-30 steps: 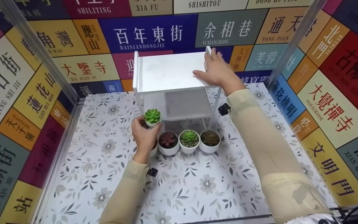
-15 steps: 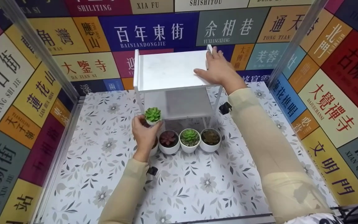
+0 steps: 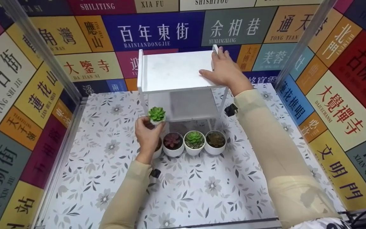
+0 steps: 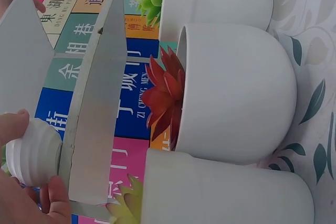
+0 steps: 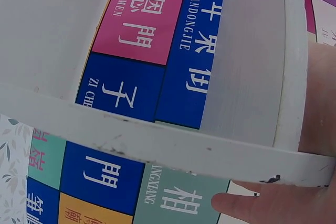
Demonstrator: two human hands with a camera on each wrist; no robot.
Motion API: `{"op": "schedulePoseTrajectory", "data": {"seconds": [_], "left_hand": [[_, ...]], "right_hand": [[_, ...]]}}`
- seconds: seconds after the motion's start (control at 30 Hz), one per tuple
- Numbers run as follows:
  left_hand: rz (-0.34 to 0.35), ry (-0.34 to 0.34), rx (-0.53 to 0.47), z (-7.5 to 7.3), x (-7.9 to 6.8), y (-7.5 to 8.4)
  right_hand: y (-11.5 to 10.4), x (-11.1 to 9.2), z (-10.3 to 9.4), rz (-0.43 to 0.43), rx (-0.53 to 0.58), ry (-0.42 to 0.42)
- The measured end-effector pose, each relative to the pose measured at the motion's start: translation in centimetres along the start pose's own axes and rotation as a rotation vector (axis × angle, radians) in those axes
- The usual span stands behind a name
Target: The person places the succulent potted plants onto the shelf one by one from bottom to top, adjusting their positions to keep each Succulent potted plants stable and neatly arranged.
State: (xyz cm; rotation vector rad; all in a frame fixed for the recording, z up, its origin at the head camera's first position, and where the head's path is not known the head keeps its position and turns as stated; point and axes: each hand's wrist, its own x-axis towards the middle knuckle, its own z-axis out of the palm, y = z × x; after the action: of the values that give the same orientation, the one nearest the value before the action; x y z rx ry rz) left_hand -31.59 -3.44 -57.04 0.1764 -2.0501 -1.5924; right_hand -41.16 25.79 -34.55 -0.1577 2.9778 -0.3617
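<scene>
Patterned tabletop point(image 3: 186, 197) nearest me. Left hand point(image 3: 147, 135) next: thumb and fingers clamped on opposite sides of the small pot point(image 4: 35, 153), which stands upright at the left front corner of the shelf's lower board point(image 3: 192, 106). Base is right by the board's front edge; can't tell if it's touching.

Handling, my read: light, rigid, smooth white wall, so slippery if I go loose; ribs should help. Might chip if knocked. Hold it round the wall, under the rim, not by the green plant point(image 3: 157, 113), which sits above my grip and looks stiff, likely plastic.

Right of my hand, a row of white pots. Leftmost pot point(image 4: 226, 195) is partly covered by my hand in the head view; left wrist shows yellow-green leaf tips point(image 4: 127, 200). Then red plant point(image 3: 172, 140) in dark fill, light-green plant point(image 3: 194, 137) in grit, brownish plant point(image 3: 216, 139) in dark fill.

Behind: white shelf point(image 3: 173, 71). Right hand point(image 3: 227, 71) rests on its top at the right end, fingers straight, thumb apart. Sign-covered wall point(image 3: 152, 31) at back.
</scene>
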Motion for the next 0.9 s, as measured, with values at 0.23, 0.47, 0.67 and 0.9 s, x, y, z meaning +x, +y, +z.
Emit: {"op": "schedulePoseTrajectory", "data": {"seconds": [0.23,0.47,0.67,0.9], "left_hand": [[0.012,-0.013,-0.003,-0.11,-0.02,-0.15],[0.021,-0.014,-0.021,0.06,-0.05,-0.19],[0.036,-0.004,-0.019,0.11,0.00,-0.30],[0.055,0.008,-0.014,-0.14,0.13,-0.43]], "right_hand": [[-0.03,-0.05,-0.07,0.004,-0.003,0.002],[0.09,-0.18,-0.07,0.005,0.008,-0.002],[0.16,-0.13,-0.08,0.014,0.017,-0.008],[0.11,-0.02,-0.01,0.006,0.030,-0.006]]}}
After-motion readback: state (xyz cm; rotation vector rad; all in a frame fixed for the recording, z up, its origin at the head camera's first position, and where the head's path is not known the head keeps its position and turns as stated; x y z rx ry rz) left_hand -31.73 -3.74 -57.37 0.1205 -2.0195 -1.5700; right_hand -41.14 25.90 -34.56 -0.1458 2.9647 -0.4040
